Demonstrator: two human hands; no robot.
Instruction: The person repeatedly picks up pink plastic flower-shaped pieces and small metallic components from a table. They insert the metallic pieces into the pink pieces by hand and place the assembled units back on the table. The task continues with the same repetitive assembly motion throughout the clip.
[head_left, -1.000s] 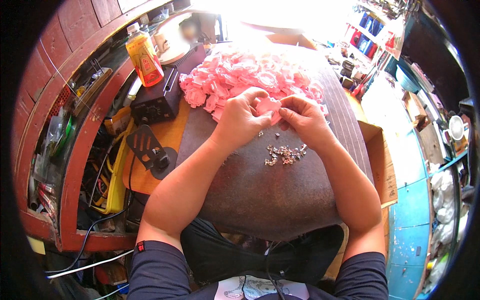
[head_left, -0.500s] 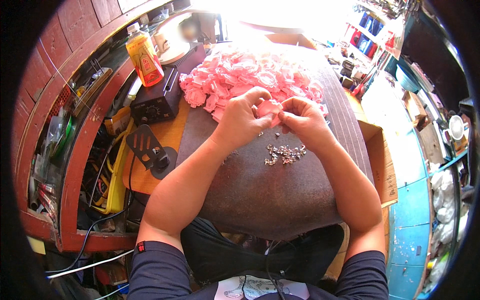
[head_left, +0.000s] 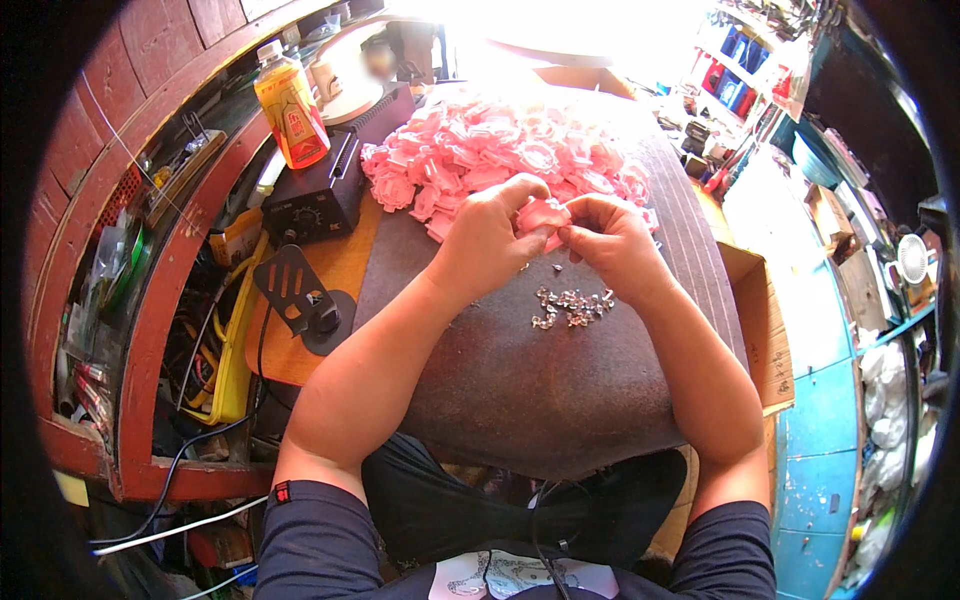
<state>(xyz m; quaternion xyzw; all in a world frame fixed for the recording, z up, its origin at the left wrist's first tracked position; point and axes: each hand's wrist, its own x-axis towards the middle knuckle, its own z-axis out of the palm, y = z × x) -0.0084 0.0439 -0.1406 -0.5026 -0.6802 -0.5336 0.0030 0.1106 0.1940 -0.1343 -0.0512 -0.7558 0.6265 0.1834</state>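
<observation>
Between my two hands, in front of the big heap, I hold one pink fabric flower [head_left: 541, 216]. My left hand [head_left: 487, 238] is closed around its left side, with the thumb pressed on the lower edge. Thumb and forefinger of my right hand [head_left: 612, 240] pinch the flower's right edge; whether a small part sits between them I cannot make out. Just beyond my fingers lies the heap of pink fabric flowers [head_left: 500, 140]. Nearer me, below the right hand, small shiny metal pieces [head_left: 572, 308] lie in a loose cluster on the dark board [head_left: 530, 390].
On the left stand a black box with a dial [head_left: 312, 208], a drink bottle [head_left: 292, 108] on top of it, and a black stand [head_left: 305, 300]. A yellow bin [head_left: 232, 365] sits lower left. An open cardboard box [head_left: 765, 320] adjoins the board's right edge.
Both hands keep hold of the pink flower, which has tilted slightly between the fingers. The right fingers have shifted a little along its edge.
</observation>
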